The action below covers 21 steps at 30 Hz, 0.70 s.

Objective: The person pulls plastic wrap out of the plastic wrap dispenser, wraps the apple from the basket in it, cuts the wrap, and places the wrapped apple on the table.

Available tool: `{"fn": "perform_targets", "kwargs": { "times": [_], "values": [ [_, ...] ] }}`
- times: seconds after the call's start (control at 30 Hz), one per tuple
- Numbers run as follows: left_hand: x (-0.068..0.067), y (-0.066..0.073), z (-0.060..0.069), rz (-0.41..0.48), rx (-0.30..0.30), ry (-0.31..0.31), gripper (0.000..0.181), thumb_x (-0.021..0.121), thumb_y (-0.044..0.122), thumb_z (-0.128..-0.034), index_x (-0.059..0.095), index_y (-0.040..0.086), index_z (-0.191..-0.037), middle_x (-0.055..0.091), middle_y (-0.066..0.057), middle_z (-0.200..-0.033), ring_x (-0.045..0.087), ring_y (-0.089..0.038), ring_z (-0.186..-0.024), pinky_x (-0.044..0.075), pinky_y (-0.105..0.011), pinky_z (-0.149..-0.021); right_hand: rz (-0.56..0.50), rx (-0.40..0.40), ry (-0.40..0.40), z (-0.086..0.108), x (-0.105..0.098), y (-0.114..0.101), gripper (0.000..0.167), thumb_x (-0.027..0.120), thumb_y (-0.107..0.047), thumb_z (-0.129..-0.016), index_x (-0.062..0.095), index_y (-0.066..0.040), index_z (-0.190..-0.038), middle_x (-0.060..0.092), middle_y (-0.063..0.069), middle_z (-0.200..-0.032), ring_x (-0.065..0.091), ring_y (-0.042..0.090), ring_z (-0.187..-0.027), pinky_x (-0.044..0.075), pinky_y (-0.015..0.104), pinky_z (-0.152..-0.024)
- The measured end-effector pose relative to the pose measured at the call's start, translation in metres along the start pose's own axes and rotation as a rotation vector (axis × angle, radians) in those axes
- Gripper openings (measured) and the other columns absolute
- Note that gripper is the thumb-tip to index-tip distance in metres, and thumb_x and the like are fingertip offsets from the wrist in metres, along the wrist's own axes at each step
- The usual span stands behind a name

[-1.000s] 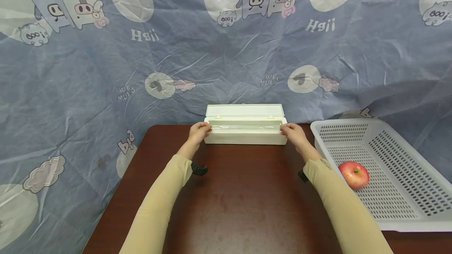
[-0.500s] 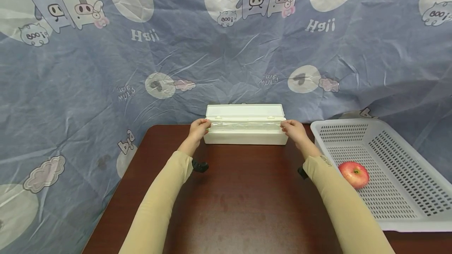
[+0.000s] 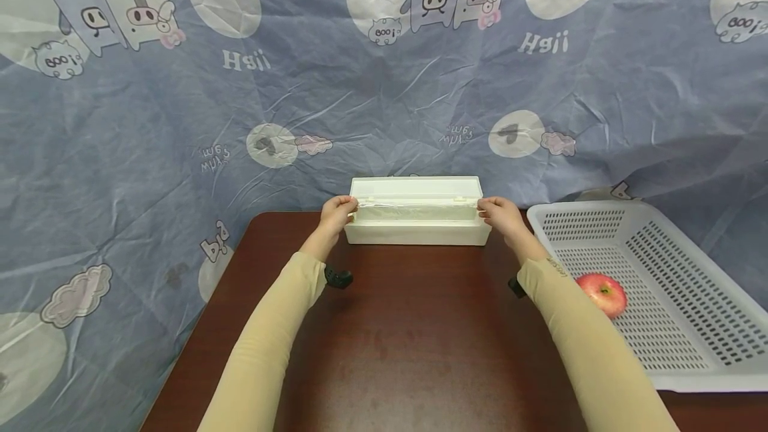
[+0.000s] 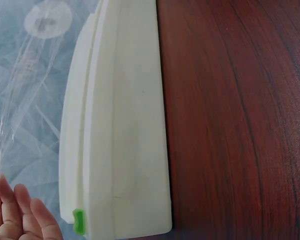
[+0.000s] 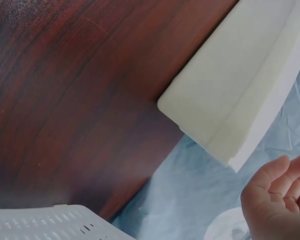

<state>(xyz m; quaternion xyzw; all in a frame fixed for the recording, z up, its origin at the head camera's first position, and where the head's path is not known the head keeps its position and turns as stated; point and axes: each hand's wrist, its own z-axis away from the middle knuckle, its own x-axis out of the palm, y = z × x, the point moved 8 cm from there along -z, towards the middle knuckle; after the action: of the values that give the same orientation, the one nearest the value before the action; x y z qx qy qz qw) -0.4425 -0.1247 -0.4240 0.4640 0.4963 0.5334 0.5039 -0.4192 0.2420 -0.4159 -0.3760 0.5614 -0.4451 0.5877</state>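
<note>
As the left hand (image 3: 337,213) and right hand (image 3: 503,217) pinched opposite ends of a thin, clear plastic film (image 3: 414,211) with curled fingers, probably to prevent crumpling, it stretched between them above a long, white, rectangular plastic box (image 3: 418,236) on the dark-brown wooden counter (image 3: 414,332).

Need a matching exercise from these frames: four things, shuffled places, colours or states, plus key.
1. apple
2. white box
3. clear film
4. small tab on the box's side

A. green
B. lid raised
C. in the basket
D. stretched between left hand and right hand

Pairs: 1-C, 2-B, 3-D, 4-A
</note>
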Motion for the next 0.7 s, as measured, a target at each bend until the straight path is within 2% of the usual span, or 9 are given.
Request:
{"fn": "perform_targets", "kwargs": {
  "times": [0.23, 0.5, 0.7],
  "values": [
    [-0.001, 0.006, 0.000, -0.017, 0.004, -0.010, 0.021, 0.057, 0.015, -0.0945, 0.057, -0.001, -0.109, 0.060, -0.008, -0.103, 0.056, -0.027, -0.107, 0.045, -0.038, -0.093, -0.004, -0.039, -0.027, 0.005, 0.000, -0.012, 0.045, 0.042, -0.024, -0.100, 0.044, 0.013, -0.127, 0.048, 0.029, -0.126, 0.048, 0.035, -0.114, 0.039, 0.041, -0.099],
    [0.000, 0.013, -0.003, -0.028, 0.027, -0.007, 0.020, 0.055, 0.013, -0.0949, 0.056, -0.003, -0.108, 0.060, -0.015, -0.107, 0.056, -0.026, -0.104, 0.044, -0.041, -0.094, -0.002, -0.048, -0.032, 0.004, -0.003, -0.016, 0.047, 0.042, -0.026, -0.100, 0.044, 0.012, -0.127, 0.047, 0.028, -0.126, 0.050, 0.028, -0.108, 0.038, 0.041, -0.101],
    [0.000, 0.016, -0.003, -0.015, 0.025, 0.004, 0.019, 0.056, 0.012, -0.0944, 0.057, -0.002, -0.106, 0.060, -0.010, -0.101, 0.055, -0.027, -0.104, 0.042, -0.045, -0.097, 0.029, -0.057, -0.027, 0.004, -0.005, -0.020, 0.048, 0.042, -0.028, -0.100, 0.044, 0.012, -0.127, 0.049, 0.025, -0.126, 0.052, 0.025, -0.108, 0.044, 0.025, -0.089]
  ]
}}
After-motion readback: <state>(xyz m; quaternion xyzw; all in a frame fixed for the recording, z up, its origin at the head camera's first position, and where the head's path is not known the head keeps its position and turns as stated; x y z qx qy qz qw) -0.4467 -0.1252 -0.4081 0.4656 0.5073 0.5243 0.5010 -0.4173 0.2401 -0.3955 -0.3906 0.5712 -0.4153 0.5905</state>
